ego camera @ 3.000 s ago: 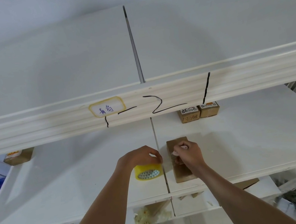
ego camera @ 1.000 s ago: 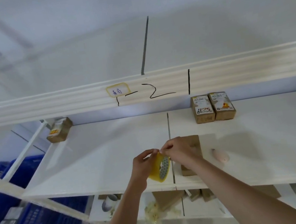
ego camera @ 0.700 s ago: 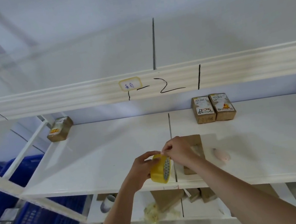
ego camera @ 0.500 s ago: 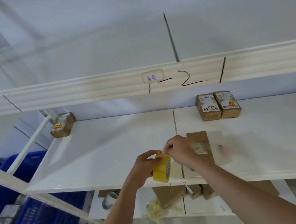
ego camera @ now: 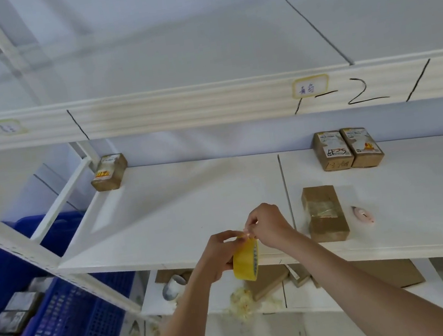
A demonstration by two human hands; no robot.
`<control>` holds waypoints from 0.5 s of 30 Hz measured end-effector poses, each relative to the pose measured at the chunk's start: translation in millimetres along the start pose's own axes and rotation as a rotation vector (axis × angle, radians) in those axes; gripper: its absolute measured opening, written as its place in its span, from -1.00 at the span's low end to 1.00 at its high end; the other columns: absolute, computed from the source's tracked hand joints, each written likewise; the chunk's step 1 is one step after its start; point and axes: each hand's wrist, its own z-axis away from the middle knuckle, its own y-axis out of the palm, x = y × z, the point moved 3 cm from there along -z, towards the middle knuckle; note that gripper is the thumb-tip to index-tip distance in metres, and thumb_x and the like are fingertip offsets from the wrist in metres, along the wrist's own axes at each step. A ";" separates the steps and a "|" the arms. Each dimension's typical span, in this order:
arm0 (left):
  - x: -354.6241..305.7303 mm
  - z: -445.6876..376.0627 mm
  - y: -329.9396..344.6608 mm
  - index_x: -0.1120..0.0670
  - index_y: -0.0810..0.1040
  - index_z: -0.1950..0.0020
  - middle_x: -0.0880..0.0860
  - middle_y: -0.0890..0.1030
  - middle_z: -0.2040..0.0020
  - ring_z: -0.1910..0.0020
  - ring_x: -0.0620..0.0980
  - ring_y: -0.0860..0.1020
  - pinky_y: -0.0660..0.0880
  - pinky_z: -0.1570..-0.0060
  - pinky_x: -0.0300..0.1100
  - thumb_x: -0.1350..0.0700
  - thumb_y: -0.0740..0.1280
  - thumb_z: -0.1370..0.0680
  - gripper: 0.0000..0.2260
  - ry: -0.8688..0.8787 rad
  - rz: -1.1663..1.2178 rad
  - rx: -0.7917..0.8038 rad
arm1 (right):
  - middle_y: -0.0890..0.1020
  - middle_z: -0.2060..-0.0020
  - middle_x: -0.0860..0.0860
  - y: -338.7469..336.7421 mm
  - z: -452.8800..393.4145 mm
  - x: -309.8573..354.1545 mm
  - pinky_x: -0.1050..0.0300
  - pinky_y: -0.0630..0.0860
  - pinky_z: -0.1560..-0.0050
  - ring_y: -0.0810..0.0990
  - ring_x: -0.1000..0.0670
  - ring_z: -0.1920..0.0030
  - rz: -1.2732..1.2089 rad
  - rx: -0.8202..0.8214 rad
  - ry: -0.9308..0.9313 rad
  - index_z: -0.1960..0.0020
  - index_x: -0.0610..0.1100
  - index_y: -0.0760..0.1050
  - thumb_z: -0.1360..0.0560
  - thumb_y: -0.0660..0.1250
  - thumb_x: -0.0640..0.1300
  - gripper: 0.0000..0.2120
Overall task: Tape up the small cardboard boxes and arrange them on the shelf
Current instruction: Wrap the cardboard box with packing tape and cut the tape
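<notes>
Setting: white metal shelf (ego camera: 191, 201) against a pale wall, with a blue crate (ego camera: 65, 323) on the floor at 8 o'clock.
Left hand (ego camera: 216, 255): curled round the yellow tape roll (ego camera: 246, 261), held on edge off the shelf's front lip, likely so the free end faces up.
Right hand (ego camera: 270, 225): fingertips pinch at the roll's top, apparently picking for the tape end.
Box in work (ego camera: 324, 214): lies flat at 3 o'clock of the hands, tape already across its middle, within reach.
Cutter (ego camera: 362, 213): small pink object just beside that box.
Shelved boxes: a pair (ego camera: 348, 152) touching at 1 o'clock, one (ego camera: 109, 172) at 10 o'clock, all pushed to the back.
</notes>
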 end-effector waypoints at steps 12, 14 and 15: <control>41.8 -4.5 -21.7 0.06 0.65 -0.16 0.19 0.64 0.02 0.16 0.17 0.66 0.63 -0.05 0.22 -0.06 0.51 -0.50 -0.69 -0.104 0.063 0.045 | 0.73 0.09 -0.07 25.2 -10.7 7.9 0.15 0.65 0.06 0.71 0.02 0.19 -0.012 0.097 0.091 0.08 -0.23 0.71 -0.53 0.45 -0.28 -0.94; 45.9 -5.7 -20.5 0.07 0.64 -0.14 0.23 0.66 -0.03 0.15 0.19 0.67 0.64 -0.02 0.21 -0.05 0.51 -0.50 -0.70 -0.129 0.089 0.022 | 0.73 0.15 -0.07 29.5 -14.2 9.1 0.15 0.66 0.11 0.72 -0.04 0.21 -0.010 0.091 0.116 0.08 -0.25 0.71 -0.52 0.47 -0.29 -0.96; 48.1 -6.1 -21.1 0.09 0.62 -0.14 0.24 0.67 -0.06 0.13 0.19 0.68 0.65 0.00 0.20 -0.05 0.51 -0.50 -0.69 -0.142 0.083 0.004 | 0.71 0.20 -0.08 33.9 -16.1 7.7 0.11 0.69 0.13 0.73 -0.08 0.23 -0.025 0.096 0.142 0.08 -0.28 0.70 -0.51 0.46 -0.31 -0.96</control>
